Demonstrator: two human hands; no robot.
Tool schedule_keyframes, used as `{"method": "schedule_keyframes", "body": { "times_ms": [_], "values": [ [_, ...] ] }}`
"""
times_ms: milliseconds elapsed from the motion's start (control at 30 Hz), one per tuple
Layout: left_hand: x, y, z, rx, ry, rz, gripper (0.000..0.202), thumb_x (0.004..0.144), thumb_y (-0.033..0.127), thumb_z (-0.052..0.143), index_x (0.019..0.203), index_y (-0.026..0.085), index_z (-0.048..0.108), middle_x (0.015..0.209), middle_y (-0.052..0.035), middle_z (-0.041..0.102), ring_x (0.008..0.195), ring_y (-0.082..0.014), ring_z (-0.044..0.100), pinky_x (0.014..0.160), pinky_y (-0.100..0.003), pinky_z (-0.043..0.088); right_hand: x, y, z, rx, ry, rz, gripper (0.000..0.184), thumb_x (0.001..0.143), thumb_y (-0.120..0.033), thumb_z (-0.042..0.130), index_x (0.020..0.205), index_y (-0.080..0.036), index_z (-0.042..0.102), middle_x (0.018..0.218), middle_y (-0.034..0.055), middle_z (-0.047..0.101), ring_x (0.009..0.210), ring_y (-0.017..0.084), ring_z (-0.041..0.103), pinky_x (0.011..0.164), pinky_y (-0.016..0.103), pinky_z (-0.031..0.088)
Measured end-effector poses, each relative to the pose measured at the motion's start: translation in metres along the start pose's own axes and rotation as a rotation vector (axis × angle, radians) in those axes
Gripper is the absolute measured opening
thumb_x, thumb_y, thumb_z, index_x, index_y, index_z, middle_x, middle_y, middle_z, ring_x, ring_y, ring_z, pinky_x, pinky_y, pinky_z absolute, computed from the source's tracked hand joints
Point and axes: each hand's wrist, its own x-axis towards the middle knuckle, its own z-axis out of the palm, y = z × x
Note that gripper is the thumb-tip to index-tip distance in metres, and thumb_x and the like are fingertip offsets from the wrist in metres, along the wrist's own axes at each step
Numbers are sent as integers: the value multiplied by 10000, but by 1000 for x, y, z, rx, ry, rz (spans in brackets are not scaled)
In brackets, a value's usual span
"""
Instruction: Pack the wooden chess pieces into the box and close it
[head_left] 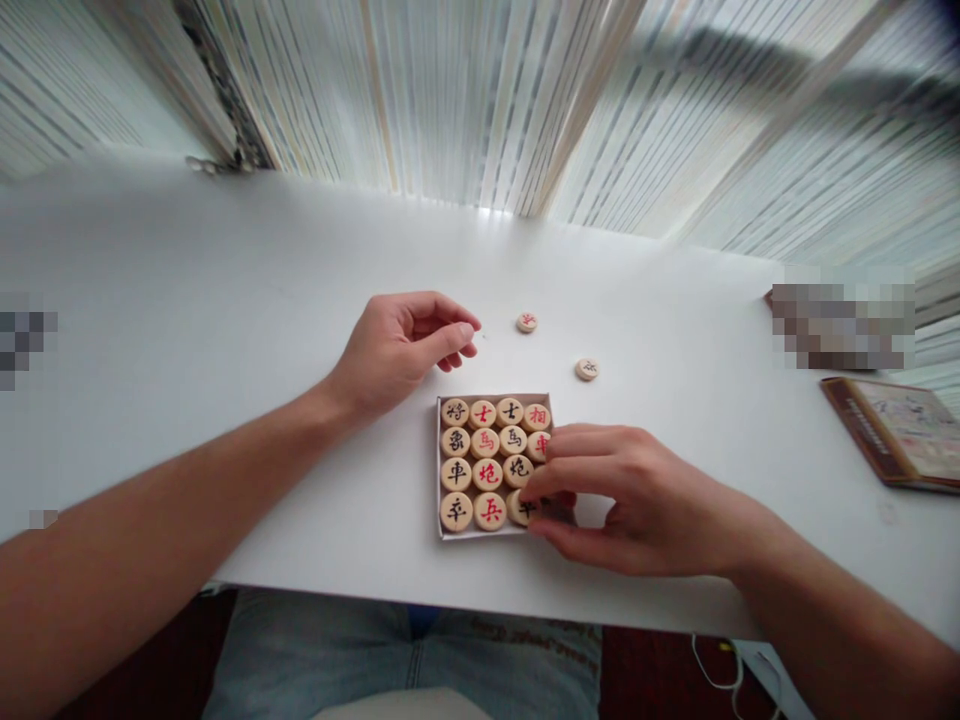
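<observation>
Box [440, 462] of wooden chess pcs sits close to the front edge of the table [225, 300], w/ only a narrow white strip before it. There is much free room left of the box and behind it. A book [896, 430] lies well apart, far at the right.

R hand [645, 500] covers the box's lower-right corner, thumb and forefinger pinched on the bottom-row piece [519, 510], 3rd from left. L hand [397, 345] rests just beyond the upper-left corner, loosely curled, nothing seen in it.

Count: 14 pcs visible in the box, 4 per row; the others are hidden under the hand. Outside it: near loose piece [586, 369] and far loose piece [526, 322], 2 total, apart from each other.
</observation>
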Motion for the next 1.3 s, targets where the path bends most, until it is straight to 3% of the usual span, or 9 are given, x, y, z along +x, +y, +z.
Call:
{"method": "schedule_keyframes", "body": {
  "times_ms": [200, 333, 867, 1300],
  "values": [
    [0, 0, 0, 17, 3, -1, 83, 851, 191, 749, 885, 123, 781, 721, -36, 766, 603, -108, 663, 601, -226, 554, -2, 0, -12, -34, 59, 44, 65, 886, -78, 694, 891, -141, 712, 739, -13, 610, 659, 93, 542, 633, 215, 418],
    [-1, 0, 0, 37, 14, -9, 102, 845, 209, 752, 889, 124, 787, 727, -49, 767, 615, -125, 675, 614, -248, 568, -4, 2, -18, -66, 24, 107, 75, 851, -99, 744, 861, -160, 701, 720, -37, 602, 629, 70, 541, 615, 189, 413],
    [0, 0, -1, 12, -6, -6, 85, 843, 198, 758, 887, 130, 784, 723, -37, 770, 601, -111, 661, 598, -234, 556, -2, 6, -15, -102, -11, 119, 81, 896, -108, 668, 838, -159, 692, 726, -17, 617, 638, 84, 538, 612, 203, 414],
    [0, 0, 0, 10, -2, -25, 80, 839, 197, 760, 878, 130, 781, 716, -39, 765, 596, -111, 655, 602, -237, 554, -4, 7, -14, -107, -25, 136, 106, 841, -87, 699, 840, -179, 647, 741, -27, 605, 642, 91, 535, 612, 202, 401]
  ]
}}
